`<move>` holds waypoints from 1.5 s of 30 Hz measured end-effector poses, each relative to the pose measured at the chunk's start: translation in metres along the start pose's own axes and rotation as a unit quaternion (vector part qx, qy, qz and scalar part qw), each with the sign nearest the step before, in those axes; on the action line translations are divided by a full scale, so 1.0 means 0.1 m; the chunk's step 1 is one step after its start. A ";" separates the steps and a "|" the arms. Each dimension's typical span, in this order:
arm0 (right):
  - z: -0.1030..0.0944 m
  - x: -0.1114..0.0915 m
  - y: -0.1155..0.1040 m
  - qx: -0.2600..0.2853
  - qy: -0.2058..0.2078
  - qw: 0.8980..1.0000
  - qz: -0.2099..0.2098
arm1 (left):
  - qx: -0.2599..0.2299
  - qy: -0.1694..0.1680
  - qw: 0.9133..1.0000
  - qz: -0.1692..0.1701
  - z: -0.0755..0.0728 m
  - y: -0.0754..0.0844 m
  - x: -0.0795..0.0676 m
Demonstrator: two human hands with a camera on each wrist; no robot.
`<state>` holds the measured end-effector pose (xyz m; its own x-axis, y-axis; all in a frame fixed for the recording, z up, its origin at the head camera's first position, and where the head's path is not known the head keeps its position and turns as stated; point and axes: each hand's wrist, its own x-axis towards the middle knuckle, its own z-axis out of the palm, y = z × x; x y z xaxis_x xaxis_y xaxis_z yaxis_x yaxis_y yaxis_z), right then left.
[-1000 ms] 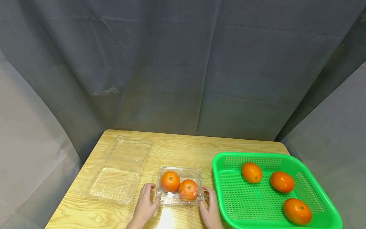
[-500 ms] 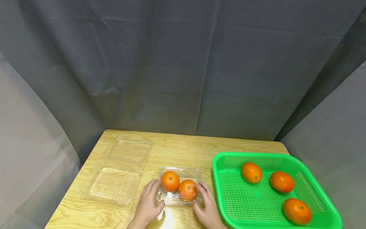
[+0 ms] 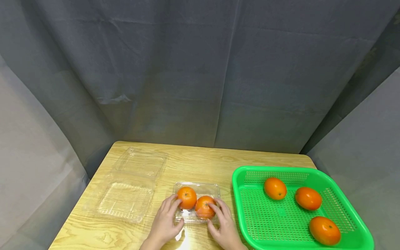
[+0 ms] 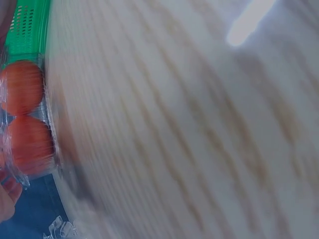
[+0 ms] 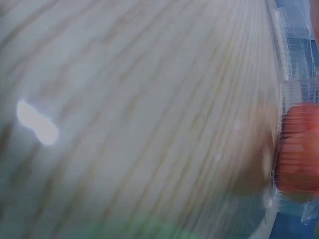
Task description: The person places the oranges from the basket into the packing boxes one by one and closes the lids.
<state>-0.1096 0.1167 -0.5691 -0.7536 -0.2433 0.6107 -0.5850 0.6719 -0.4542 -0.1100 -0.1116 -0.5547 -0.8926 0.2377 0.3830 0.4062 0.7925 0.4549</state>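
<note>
A clear plastic clamshell box with two oranges inside, one left orange and one right orange, lies near the table's front. My left hand reaches over the box's left side; its fingertips overlap the left orange, and its thumb is at the front edge. From the other side my right hand lays spread fingers over the box's right part, overlapping the right orange, thumb likewise in front. The left wrist view shows both fruits behind ribbed plastic, the nearer orange close to my fingers.
A second clamshell box lies unfolded on the left of the wooden table. To the right stands a green mesh basket with three oranges in it. A grey curtain hangs behind.
Both hands have shifted inward from the box's sides, so their fingers now reach over its top. The box has slid very slightly right. Basket and unfolded box stayed put.
</note>
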 end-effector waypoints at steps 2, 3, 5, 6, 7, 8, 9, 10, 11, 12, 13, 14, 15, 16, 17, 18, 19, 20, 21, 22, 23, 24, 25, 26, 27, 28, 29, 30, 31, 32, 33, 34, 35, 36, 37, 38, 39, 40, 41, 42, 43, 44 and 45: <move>-0.01 0.01 -0.01 -0.005 -0.007 1.000 0.006 | 0.002 -0.002 1.000 0.003 0.00 0.00 0.01; -0.01 0.01 -0.01 -0.007 -0.010 1.000 0.009 | 0.002 -0.002 1.000 0.005 0.00 0.01 0.01; -0.01 0.02 -0.01 -0.008 -0.015 1.000 0.014 | 0.003 0.000 1.000 0.006 0.00 0.01 0.02; -0.01 0.02 -0.01 -0.010 -0.014 1.000 0.014 | 0.004 0.000 1.000 0.007 0.00 0.01 0.02; -0.01 0.03 -0.01 -0.008 -0.012 1.000 0.011 | 0.005 0.001 1.000 0.008 0.01 0.00 0.03; -0.01 0.03 0.00 -0.007 -0.011 1.000 0.009 | 0.007 0.003 1.000 0.009 0.01 0.00 0.03; 0.00 0.03 0.00 -0.005 -0.008 1.000 0.005 | 0.010 0.004 1.000 0.010 0.01 0.00 0.04; 0.00 0.04 0.01 -0.004 -0.003 1.000 -0.001 | 0.012 0.005 1.000 0.010 0.01 0.00 0.05; 0.01 0.04 0.01 -0.003 -0.001 1.000 -0.004 | 0.013 0.005 1.000 0.011 0.01 -0.01 0.05; 0.01 0.04 0.01 -0.002 0.000 1.000 -0.006 | 0.016 0.005 1.000 0.012 0.01 -0.01 0.06; 0.02 0.04 0.02 -0.002 0.000 1.000 -0.006 | 0.017 0.006 1.000 0.012 0.01 -0.02 0.06; 0.02 0.05 0.02 -0.004 -0.001 1.000 -0.005 | 0.018 0.006 1.000 0.013 0.01 -0.02 0.07; 0.02 0.06 0.01 -0.007 -0.001 1.000 -0.003 | 0.018 0.005 1.000 0.015 0.01 -0.02 0.08; 0.02 0.07 0.01 -0.010 -0.001 1.000 -0.002 | 0.018 0.005 1.000 0.015 0.01 -0.03 0.09; 0.02 0.07 0.01 -0.011 -0.003 1.000 0.002 | 0.017 0.005 1.000 0.015 0.01 -0.03 0.10; 0.02 0.08 0.01 -0.013 -0.005 1.000 0.006 | 0.016 0.005 1.000 0.015 0.01 -0.03 0.11; 0.03 0.09 0.00 -0.013 -0.007 1.000 0.009 | 0.017 0.004 1.000 0.014 0.01 -0.04 0.12; 0.03 0.10 0.00 -0.013 -0.009 1.000 0.012 | 0.017 0.003 1.000 0.014 0.01 -0.04 0.13; 0.03 0.11 0.00 -0.011 -0.010 1.000 0.017 | 0.016 0.002 1.000 0.014 0.02 -0.05 0.14; 0.03 0.12 0.00 -0.010 -0.012 1.000 0.021 | 0.017 0.001 1.000 0.013 0.02 -0.05 0.15; 0.04 0.13 -0.01 -0.009 -0.014 1.000 0.026 | 0.017 0.000 1.000 0.012 0.02 -0.05 0.16; 0.04 0.13 -0.01 -0.010 -0.014 0.999 0.029 | 0.017 -0.001 1.000 0.011 0.02 -0.06 0.18; 0.05 0.14 0.00 -0.011 -0.012 0.999 0.031 | 0.017 -0.003 1.000 0.011 0.03 -0.06 0.19; 0.06 0.15 0.00 -0.014 -0.011 0.999 0.033 | 0.015 -0.005 1.000 0.010 0.03 -0.07 0.21; 0.07 0.16 0.00 -0.017 -0.008 0.999 0.037 | 0.015 -0.005 1.000 0.010 0.03 -0.07 0.22; 0.08 0.17 0.00 -0.021 -0.005 0.999 0.039 | 0.014 -0.006 1.000 0.008 0.04 -0.07 0.24; 0.09 0.18 0.01 -0.024 -0.002 0.999 0.042 | 0.012 -0.006 1.000 0.007 0.04 -0.08 0.25; 0.10 0.19 0.01 -0.024 0.001 0.999 0.045 | 0.011 -0.008 1.000 0.006 0.04 -0.08 0.27; 0.11 0.21 0.01 -0.024 0.003 0.998 0.050 | 0.010 -0.007 1.000 0.005 0.05 -0.09 0.29; 0.12 0.22 0.01 -0.024 0.005 0.998 0.055 | 0.008 -0.008 1.000 0.003 0.06 -0.10 0.30; 0.13 0.24 0.01 -0.023 0.007 0.998 0.061 | 0.008 -0.007 1.000 0.002 0.06 -0.10 0.32; 0.14 0.25 0.01 -0.022 0.007 0.998 0.065 | 0.007 -0.006 1.000 0.000 0.07 -0.11 0.33; 0.15 0.27 0.01 -0.021 0.008 0.997 0.070 | 0.006 -0.004 1.000 0.000 0.08 -0.12 0.35; 0.16 0.28 0.01 -0.020 0.008 0.997 0.074 | 0.005 -0.002 1.000 -0.001 0.09 -0.13 0.36; 0.17 0.29 0.01 -0.020 0.008 0.997 0.079 | 0.005 0.001 1.000 -0.002 0.10 -0.14 0.37; 0.18 0.31 0.01 -0.018 0.008 0.996 0.082 | 0.007 0.003 1.000 -0.003 0.11 -0.15 0.39; 0.18 0.32 0.02 -0.016 0.010 0.996 0.083 | 0.006 0.006 1.000 -0.004 0.12 -0.16 0.40; 0.19 0.33 0.02 -0.013 0.012 0.996 0.085 | 0.005 0.010 1.000 -0.004 0.12 -0.17 0.41; 0.20 0.35 0.02 -0.011 0.015 0.996 0.085 | 0.006 0.011 1.000 -0.005 0.13 -0.18 0.43; 0.21 0.36 0.03 -0.008 0.017 0.996 0.087 | 0.005 0.011 1.000 -0.007 0.14 -0.19 0.44; 0.22 0.37 0.04 -0.008 0.019 0.996 0.088 | 0.005 0.011 1.000 -0.008 0.15 -0.19 0.46; 0.23 0.38 0.04 -0.005 0.022 0.996 0.090 | 0.004 0.011 1.000 -0.010 0.16 -0.20 0.47; 0.24 0.40 0.05 -0.004 0.022 0.995 0.095 | 0.004 0.010 1.000 -0.011 0.16 -0.20 0.49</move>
<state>-0.1496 0.0936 -0.5627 -0.8363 -0.0814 0.5422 -0.4312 0.7085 -0.5587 -0.1649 -0.1072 -0.5581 -0.8971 0.2099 0.3888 0.3856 0.8016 0.4570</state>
